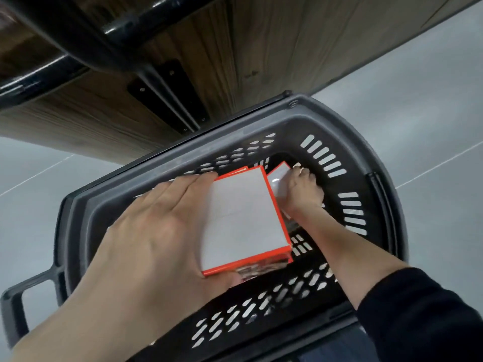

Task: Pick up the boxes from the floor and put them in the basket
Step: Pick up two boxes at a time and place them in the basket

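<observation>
While the left hand (156, 231) gripped a white box (244, 218) above the basket (379, 158), the right hand (300, 190) held another box (278, 178) inside; floor boxes went unseen.

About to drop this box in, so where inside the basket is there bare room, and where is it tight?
Inside the basket, bare floor shows near the slotted wall closest to the camera, below the big orange-edged box that the left hand holds. The far end is crowded: the right hand grips a second box there, beside the first.
</observation>
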